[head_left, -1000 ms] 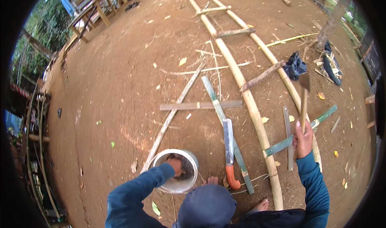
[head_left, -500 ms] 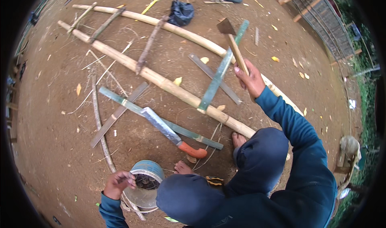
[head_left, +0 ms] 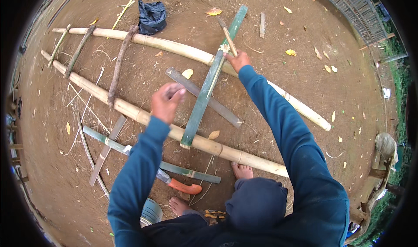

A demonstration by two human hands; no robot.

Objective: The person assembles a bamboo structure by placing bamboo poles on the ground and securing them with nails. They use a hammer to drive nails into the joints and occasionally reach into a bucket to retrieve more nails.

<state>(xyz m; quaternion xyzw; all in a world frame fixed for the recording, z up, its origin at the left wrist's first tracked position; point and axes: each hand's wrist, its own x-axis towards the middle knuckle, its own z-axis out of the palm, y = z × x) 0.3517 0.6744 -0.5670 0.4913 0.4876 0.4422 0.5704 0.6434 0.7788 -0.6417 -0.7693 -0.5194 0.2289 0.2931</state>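
My right hand [head_left: 238,60] grips the wooden handle of a hammer [head_left: 227,35] above the far end of a green bamboo slat [head_left: 201,101]. The hammer's head shows only edge-on. That slat lies across two long pale bamboo poles, the far pole [head_left: 174,45] and the near pole [head_left: 209,146]. Over the near pole, my left hand [head_left: 164,103] is raised with its fingers pinched; it is slightly blurred, and whatever it holds is too small to make out. A dark flat slat [head_left: 204,97] lies on the ground between the poles, under the green one.
Near my feet lie a machete with an orange handle [head_left: 185,187] and another green slat [head_left: 191,173], partly behind my left arm. A blue bucket [head_left: 151,211] stands at lower left. Rough sticks [head_left: 121,66] bridge the poles; a black plastic bag [head_left: 152,17] sits beyond.
My left hand has moved from the bucket up and forward over the near pole. My right hand has lowered the hammer toward the green slat, and the view has shifted.
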